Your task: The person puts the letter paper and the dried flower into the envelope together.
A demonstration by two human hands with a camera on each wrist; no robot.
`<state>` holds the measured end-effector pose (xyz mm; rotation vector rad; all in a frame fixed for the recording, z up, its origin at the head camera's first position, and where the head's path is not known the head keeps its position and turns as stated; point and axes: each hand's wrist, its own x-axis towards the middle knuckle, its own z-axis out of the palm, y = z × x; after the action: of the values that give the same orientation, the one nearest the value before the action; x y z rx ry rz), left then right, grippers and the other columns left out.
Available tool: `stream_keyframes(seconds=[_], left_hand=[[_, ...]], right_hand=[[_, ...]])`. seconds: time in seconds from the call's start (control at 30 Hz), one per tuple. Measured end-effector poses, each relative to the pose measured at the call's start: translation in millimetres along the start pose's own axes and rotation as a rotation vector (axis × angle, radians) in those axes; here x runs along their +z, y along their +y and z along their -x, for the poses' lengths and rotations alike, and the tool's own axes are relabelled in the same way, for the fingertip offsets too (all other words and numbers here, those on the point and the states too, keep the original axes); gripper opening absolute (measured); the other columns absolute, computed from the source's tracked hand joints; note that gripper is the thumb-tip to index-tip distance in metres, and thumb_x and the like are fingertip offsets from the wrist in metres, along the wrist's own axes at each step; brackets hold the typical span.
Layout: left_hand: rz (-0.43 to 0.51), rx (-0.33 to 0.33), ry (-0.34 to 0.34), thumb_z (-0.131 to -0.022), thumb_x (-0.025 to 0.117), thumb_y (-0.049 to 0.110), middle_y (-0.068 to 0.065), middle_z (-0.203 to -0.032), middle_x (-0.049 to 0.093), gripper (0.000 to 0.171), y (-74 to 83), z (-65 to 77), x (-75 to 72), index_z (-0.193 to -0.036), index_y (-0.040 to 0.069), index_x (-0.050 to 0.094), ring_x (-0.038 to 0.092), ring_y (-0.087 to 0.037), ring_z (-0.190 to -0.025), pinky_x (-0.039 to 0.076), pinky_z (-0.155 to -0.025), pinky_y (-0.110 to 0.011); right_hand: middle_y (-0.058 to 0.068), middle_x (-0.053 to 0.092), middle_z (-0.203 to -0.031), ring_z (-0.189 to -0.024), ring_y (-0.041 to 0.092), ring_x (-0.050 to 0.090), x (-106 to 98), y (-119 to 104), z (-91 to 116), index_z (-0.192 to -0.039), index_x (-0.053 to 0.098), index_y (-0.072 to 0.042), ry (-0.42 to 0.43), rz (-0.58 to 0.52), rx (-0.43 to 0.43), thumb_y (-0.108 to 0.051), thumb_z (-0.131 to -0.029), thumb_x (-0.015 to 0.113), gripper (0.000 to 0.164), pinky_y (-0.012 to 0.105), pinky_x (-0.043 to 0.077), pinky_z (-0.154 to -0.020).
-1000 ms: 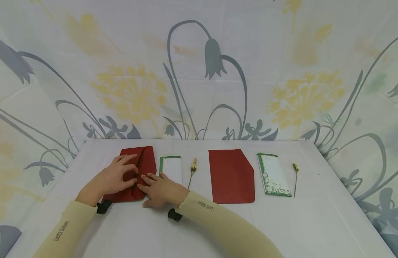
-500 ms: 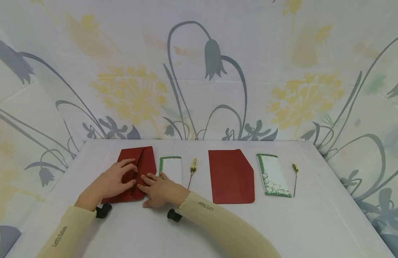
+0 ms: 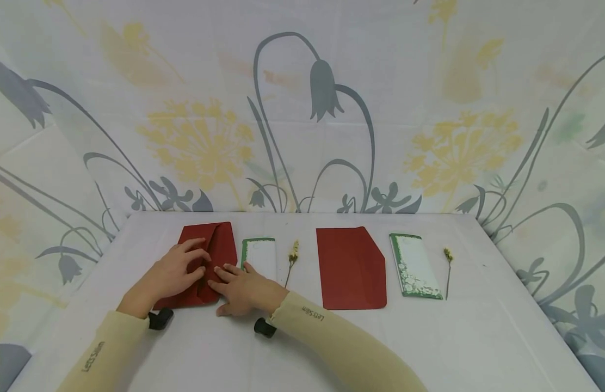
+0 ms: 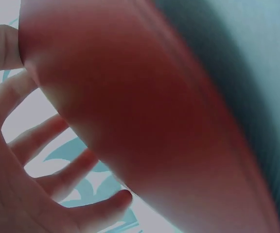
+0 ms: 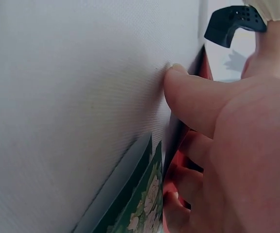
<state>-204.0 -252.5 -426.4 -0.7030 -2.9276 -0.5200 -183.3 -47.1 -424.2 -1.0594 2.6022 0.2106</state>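
On the table's [image 3: 488,348] left side, the red envelope [image 3: 225,245] lay under both hands. Left hand [image 3: 172,269] bent over an edge, fingertips hidden, grip unclear; right hand [image 3: 246,291] rested flat. Probably opening it; next move likely called for widening the gap.

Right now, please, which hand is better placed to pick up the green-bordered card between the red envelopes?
Likely the right hand: it partly hides that card in the head view, while the left hand is farther away.
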Motion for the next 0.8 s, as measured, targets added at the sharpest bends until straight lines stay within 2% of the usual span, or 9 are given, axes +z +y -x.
stream_keyframes(seconds=[0.13, 0.33, 0.5, 0.67, 0.8], left_hand=[[0.015, 0.008, -0.025, -0.089, 0.068, 0.010, -0.029, -0.144, 0.043, 0.015, -1.2, -1.0, 1.0, -0.103, 0.014, 0.065, 0.047, -0.056, -0.121, 0.040, -0.096, -0.069], [0.017, 0.026, -0.020, -0.085, 0.075, 0.015, -0.031, -0.142, 0.044, 0.021, -1.6, -2.1, 4.2, -0.095, 0.018, 0.057, 0.049, -0.057, -0.117, 0.043, -0.092, -0.068], [0.022, 0.023, -0.017, -0.080, 0.079, 0.017, -0.030, -0.142, 0.043, 0.029, -2.6, -3.2, 6.5, -0.093, 0.018, 0.054, 0.047, -0.058, -0.120, 0.042, -0.093, -0.067], [0.034, 0.017, -0.022, -0.078, 0.081, 0.016, -0.031, -0.142, 0.042, 0.031, -1.0, -4.2, 6.9, -0.091, 0.017, 0.053, 0.043, -0.058, -0.123, 0.039, -0.096, -0.069], [0.049, 0.001, -0.030, -0.078, 0.082, 0.016, -0.031, -0.142, 0.042, 0.032, 1.6, -6.1, 6.9, -0.090, 0.017, 0.052, 0.041, -0.058, -0.126, 0.037, -0.096, -0.070]], right_hand=[[-0.014, 0.011, -0.164, -0.150, 0.009, 0.009, 1, 0, 1, -0.155, 0.025, -0.041, 0.010, 0.005, -0.006, -0.064, -0.095, 0.049, 0.069, 0.041, 0.014, -0.120], [-0.012, 0.019, -0.163, -0.149, 0.009, 0.015, 2, 3, 0, -0.155, 0.031, -0.038, 0.063, 0.008, -0.028, -0.061, -0.097, 0.050, 0.065, 0.044, 0.014, -0.120], [-0.011, 0.030, -0.159, -0.147, 0.006, 0.024, 4, 10, -3, -0.150, 0.043, -0.032, 0.145, -0.067, -0.048, -0.053, -0.099, 0.054, 0.057, 0.045, 0.016, -0.120], [-0.010, 0.039, -0.155, -0.144, 0.005, 0.030, 7, 17, -4, -0.148, 0.049, -0.027, 0.203, -0.122, -0.078, -0.047, -0.100, 0.055, 0.053, 0.046, 0.018, -0.119], [-0.008, 0.045, -0.151, -0.140, 0.005, 0.037, 8, 23, -2, -0.144, 0.054, -0.022, 0.268, -0.179, -0.102, -0.040, -0.101, 0.057, 0.048, 0.041, 0.027, -0.117]])
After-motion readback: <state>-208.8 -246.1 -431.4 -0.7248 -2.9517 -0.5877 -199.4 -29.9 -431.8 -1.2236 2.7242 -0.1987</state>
